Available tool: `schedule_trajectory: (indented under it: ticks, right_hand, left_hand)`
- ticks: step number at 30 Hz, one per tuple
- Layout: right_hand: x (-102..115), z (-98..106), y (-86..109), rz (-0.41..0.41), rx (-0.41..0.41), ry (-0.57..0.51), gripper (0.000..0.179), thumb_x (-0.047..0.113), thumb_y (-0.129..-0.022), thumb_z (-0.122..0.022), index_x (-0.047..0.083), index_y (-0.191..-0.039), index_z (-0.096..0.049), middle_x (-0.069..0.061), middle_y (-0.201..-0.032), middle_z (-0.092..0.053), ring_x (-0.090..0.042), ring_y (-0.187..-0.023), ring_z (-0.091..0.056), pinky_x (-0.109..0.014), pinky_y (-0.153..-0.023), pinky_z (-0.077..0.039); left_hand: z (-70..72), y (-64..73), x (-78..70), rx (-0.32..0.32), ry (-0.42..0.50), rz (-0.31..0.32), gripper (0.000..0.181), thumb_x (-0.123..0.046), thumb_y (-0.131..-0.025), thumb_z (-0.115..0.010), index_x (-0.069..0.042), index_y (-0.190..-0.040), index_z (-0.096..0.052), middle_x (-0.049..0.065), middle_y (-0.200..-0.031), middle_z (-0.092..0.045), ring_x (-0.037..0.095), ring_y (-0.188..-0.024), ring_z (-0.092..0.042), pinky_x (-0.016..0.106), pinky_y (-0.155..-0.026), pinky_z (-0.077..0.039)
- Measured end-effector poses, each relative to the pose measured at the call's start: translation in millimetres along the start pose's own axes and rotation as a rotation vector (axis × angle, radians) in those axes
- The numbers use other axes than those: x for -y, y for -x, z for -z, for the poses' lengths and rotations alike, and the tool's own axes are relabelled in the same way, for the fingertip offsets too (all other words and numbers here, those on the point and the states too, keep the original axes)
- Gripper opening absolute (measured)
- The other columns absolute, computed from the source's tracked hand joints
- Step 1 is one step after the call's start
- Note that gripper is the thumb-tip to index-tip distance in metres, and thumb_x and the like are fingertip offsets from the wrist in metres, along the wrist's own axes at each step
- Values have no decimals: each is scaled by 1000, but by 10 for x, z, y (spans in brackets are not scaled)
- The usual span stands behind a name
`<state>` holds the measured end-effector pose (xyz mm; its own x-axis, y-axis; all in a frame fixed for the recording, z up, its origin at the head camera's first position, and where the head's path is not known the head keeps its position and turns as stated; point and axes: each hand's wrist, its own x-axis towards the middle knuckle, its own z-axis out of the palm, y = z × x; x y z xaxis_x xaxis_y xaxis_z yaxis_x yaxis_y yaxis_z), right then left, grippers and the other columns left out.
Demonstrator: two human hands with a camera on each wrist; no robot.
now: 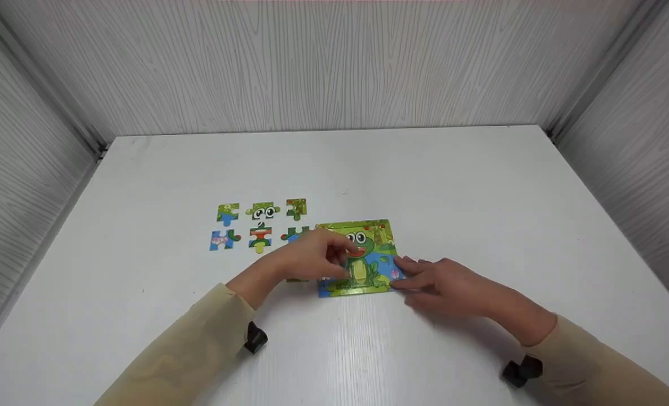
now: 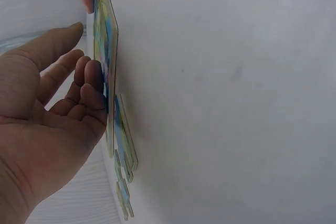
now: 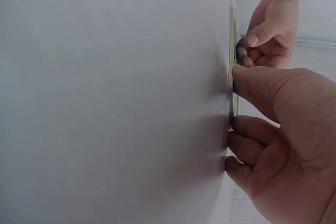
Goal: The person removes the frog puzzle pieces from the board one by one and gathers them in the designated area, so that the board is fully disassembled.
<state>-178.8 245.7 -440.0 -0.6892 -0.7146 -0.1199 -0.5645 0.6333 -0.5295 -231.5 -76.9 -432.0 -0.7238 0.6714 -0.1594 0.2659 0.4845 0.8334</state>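
A square frog puzzle board [image 1: 384,248] lies flat on the white table, right of several loose jigsaw pieces. My left hand [image 1: 315,256] is over the board's left part, fingers loosely curled and nothing seen between them. In the left wrist view its fingertips are right at the board's face, thumb held apart. My right hand [image 1: 453,288] holds the board's lower right edge between thumb [image 3: 254,85] and index finger, the other fingers resting on the table beside it. The left hand hides part of the frog picture and some of the pieces.
The loose pieces stand in spaced rows, among them one with the frog's eyes [image 1: 264,212], one with its mouth [image 1: 260,237] and a blue one with pink flowers [image 1: 221,240]. Grey wood-grain panels [image 1: 323,67] enclose the table [image 1: 481,186] at the back and sides.
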Motion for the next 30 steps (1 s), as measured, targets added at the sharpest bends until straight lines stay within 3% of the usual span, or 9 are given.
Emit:
schedule_trajectory:
  ticks: [7, 13, 21, 30]
  right_hand:
    - [15, 0, -15, -23, 14, 6, 41, 23, -104, -70, 23, -145, -67, -8, -164, -43, -35, -149, -44, -58, -113, -43]
    - [21, 5, -23, -32, 22, 6, 42, 23, -103, -71, 23, -145, -67, -6, -164, -42, -32, -150, -43, -57, -113, -43]
    - [15, 5, -21, -44, 26, 9, 43, 24, -103, -71, 26, -146, -66, -4, -164, -42, -32, -150, -43, -57, -113, -44]
    - [11, 6, -16, 8, 10, 12, 40, 22, -104, -70, 21, -144, -68, -11, -163, -44, -35, -148, -45, -58, -112, -44]
  left_hand:
    - [-15, 5, 34, 39, -5, 48, 50, -8, -89, -85, -17, -137, -73, 3, -107, -66, 19, -95, -57, 33, -86, -50]
    - [-21, -6, 46, 46, -60, 76, 41, -12, -90, -85, -18, -130, -76, 1, -107, -65, 21, -96, -56, 35, -87, -51]
    - [-22, -19, 52, 55, -81, 69, 38, -15, -91, -85, -18, -128, -76, -1, -107, -65, 20, -98, -57, 35, -89, -51]
    - [-19, -19, 75, 65, -112, 39, 36, -15, -92, -85, -15, -127, -76, -5, -110, -68, 18, -100, -60, 35, -93, -52]
